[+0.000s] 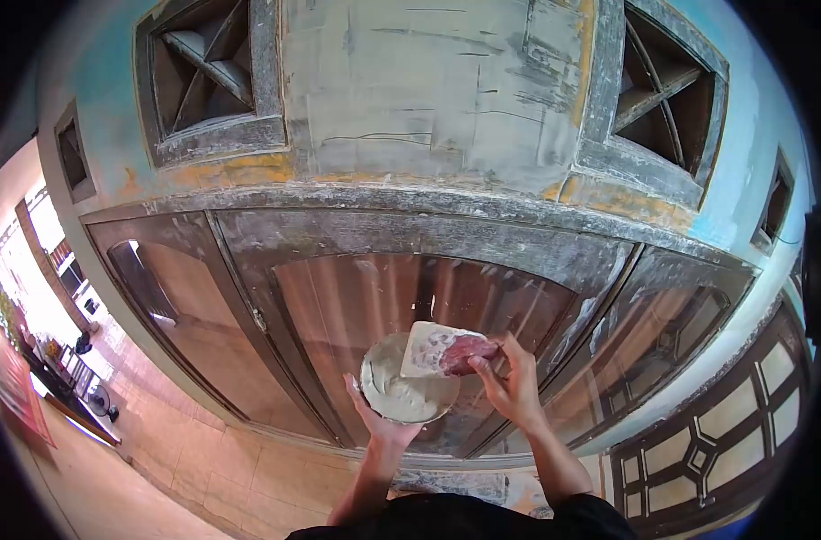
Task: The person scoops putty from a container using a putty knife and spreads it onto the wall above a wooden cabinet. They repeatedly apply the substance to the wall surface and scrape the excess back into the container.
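Left hand (381, 425) cradles the putty bowl (399, 394), right hand (515, 389) grips the scraper (428, 347) across it, apparently scooping, so the blade must stay level.

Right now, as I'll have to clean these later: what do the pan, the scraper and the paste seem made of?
The pan: round, smeared grey all over; material unclear, perhaps plastic or metal. The scraper: thin flat blade, likely metal, paste-coated; reddish handle, maybe wood. The paste: wet, matte grey-white, looks like plaster or putty, matching the wall patch.
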Action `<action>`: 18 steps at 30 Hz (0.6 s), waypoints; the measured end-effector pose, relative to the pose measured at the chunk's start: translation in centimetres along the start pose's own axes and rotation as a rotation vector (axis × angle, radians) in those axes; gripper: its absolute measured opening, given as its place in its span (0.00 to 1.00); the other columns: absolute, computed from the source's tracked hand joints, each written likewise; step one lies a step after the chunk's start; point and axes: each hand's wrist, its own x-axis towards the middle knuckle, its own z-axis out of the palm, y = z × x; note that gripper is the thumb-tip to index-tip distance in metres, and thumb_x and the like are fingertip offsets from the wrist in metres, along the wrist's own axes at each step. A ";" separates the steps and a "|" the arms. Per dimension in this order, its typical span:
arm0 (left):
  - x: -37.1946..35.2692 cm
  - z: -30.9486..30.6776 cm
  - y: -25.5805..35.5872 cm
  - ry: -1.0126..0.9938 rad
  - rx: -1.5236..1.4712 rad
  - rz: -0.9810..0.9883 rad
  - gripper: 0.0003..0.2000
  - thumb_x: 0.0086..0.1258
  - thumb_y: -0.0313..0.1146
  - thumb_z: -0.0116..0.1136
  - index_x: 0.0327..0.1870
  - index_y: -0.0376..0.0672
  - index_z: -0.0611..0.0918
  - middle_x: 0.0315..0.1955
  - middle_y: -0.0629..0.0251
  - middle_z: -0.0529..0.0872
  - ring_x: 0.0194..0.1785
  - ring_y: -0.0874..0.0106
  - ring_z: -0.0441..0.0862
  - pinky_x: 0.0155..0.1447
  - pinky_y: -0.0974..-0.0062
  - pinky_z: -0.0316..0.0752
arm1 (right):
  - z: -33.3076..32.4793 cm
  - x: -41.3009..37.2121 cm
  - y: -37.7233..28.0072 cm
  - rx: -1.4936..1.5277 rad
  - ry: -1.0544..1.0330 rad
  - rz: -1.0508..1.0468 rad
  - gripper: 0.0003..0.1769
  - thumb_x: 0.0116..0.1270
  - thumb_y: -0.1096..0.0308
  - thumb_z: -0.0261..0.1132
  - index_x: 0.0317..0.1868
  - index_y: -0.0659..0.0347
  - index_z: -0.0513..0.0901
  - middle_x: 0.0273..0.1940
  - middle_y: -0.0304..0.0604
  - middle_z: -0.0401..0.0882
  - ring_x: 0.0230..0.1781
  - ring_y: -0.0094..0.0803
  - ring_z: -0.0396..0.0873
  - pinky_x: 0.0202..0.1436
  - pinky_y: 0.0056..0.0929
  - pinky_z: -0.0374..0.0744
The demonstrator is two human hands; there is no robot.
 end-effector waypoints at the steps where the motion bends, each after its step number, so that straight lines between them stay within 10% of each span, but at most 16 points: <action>1: 0.1 0.0 -0.1 -0.014 -0.010 0.000 0.43 0.61 0.76 0.39 0.69 0.51 0.69 0.67 0.60 0.70 0.67 0.54 0.67 0.68 0.46 0.63 | -0.1 0.1 0.1 -0.015 0.001 -0.031 0.10 0.64 0.73 0.69 0.41 0.67 0.77 0.31 0.40 0.82 0.32 0.19 0.76 0.36 0.21 0.75; 18: 0.1 0.7 0.2 0.013 -0.042 0.008 0.42 0.62 0.74 0.40 0.68 0.49 0.70 0.66 0.60 0.71 0.66 0.55 0.69 0.68 0.48 0.64 | -0.8 0.6 -0.5 -0.096 -0.077 0.116 0.11 0.63 0.71 0.71 0.38 0.65 0.76 0.24 0.41 0.80 0.22 0.15 0.72 0.25 0.19 0.69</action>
